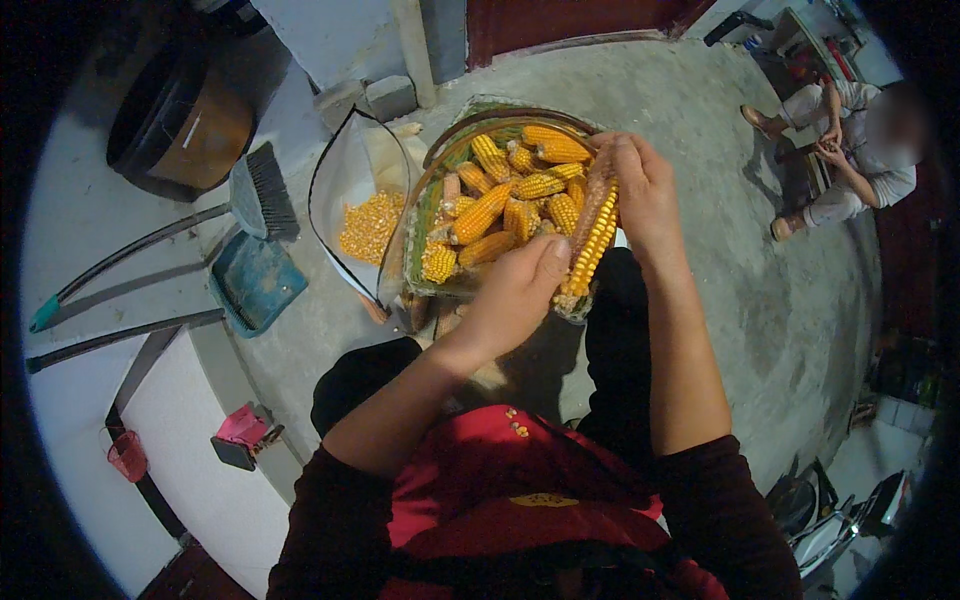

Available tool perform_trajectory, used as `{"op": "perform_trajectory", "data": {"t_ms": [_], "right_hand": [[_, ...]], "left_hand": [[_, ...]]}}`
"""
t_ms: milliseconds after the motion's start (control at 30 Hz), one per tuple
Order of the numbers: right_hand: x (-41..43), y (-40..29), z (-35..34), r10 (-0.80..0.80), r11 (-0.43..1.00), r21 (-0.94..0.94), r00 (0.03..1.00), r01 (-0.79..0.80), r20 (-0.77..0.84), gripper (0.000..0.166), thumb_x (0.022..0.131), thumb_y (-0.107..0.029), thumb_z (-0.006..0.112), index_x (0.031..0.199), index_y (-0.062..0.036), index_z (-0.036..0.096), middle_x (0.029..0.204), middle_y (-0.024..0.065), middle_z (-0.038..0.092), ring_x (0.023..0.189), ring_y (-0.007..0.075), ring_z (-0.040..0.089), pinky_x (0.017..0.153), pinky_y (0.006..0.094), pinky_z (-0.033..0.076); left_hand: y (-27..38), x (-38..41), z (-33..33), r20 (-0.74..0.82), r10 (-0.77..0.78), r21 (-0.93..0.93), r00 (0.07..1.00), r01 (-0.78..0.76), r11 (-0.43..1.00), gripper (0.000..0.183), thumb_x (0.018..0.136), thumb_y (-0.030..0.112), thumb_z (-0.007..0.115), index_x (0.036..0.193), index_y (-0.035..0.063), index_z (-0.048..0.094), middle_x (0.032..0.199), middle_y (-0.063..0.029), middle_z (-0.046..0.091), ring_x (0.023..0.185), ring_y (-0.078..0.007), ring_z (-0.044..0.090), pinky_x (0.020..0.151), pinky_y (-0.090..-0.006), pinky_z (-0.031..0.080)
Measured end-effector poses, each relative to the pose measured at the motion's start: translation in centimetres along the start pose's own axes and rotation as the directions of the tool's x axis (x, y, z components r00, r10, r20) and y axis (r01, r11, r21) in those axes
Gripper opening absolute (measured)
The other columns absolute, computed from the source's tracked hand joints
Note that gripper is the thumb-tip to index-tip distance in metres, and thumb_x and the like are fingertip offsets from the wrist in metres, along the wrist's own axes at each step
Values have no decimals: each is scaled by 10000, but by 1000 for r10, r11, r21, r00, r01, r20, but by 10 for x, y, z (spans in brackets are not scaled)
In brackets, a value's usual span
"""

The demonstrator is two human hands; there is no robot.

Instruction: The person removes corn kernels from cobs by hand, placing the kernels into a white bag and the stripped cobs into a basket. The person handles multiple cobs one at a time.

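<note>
Between my hands is a partly shelled corn cob (596, 244), held over the near right side of a green woven basket (431, 202). My left hand (517, 289) holds its lower end, thumb against the cob. My right hand (641, 184) grips the upper end. Yellow kernels remain along the right side of the cob; a bare reddish strip shows on its left. Several yellow corn cobs (480, 214) fill the basket. Left of it stands an open white bag (334, 180) with a black rim, with loose corn kernels (371, 229) inside.
A blue dustpan (259, 281) and a broom (259, 195) are at the left, near a large brown bin (202, 135). Concrete blocks (390, 97) stand behind the bag. A person (844, 142) sits at the upper right. A motorbike or similar vehicle (844, 517) is partly visible at the lower right.
</note>
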State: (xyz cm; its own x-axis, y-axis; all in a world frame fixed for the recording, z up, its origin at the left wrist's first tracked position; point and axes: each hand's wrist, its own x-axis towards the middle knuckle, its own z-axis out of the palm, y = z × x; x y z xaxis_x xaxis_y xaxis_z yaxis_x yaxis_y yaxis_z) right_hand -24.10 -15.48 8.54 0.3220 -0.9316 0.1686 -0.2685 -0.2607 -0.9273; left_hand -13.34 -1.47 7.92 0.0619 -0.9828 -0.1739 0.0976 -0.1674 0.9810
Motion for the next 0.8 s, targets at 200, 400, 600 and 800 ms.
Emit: {"op": "perform_trajectory", "data": {"t_ms": [200,400,600,800], "right_hand": [[0,2,1,-4,1000,-8,1000,4,-16,320,878,-218,419,913,37,610,799,132,625,741,199,580,696,308,444],[1,2,-2,24,999,32,1000,-23,-8,334,885,-226,410,919,44,603,789,122,618,741,191,568,695,300,439],[2,1,-4,28,999,29,1000,-28,-10,339,889,-230,409,921,46,604,793,125,619,743,190,567,694,296,438],[2,-5,-7,31,999,27,999,-30,-36,334,891,-230,411,924,41,603,802,115,624,744,180,564,698,295,441]], "left_hand": [[0,0,1,-30,-58,-67,998,56,996,318,956,330,378,918,45,514,687,17,449,564,-69,389,485,-219,331],[4,0,-4,112,-296,-476,949,313,822,339,945,367,396,1029,57,506,695,27,432,518,-40,309,444,-182,242],[7,0,-5,119,-314,-498,942,330,802,351,947,371,392,1050,52,496,693,16,429,513,-44,289,442,-184,226],[-9,3,-15,194,-260,-555,946,324,766,405,941,440,340,1022,91,530,726,16,477,542,-38,365,466,-170,273]]}}
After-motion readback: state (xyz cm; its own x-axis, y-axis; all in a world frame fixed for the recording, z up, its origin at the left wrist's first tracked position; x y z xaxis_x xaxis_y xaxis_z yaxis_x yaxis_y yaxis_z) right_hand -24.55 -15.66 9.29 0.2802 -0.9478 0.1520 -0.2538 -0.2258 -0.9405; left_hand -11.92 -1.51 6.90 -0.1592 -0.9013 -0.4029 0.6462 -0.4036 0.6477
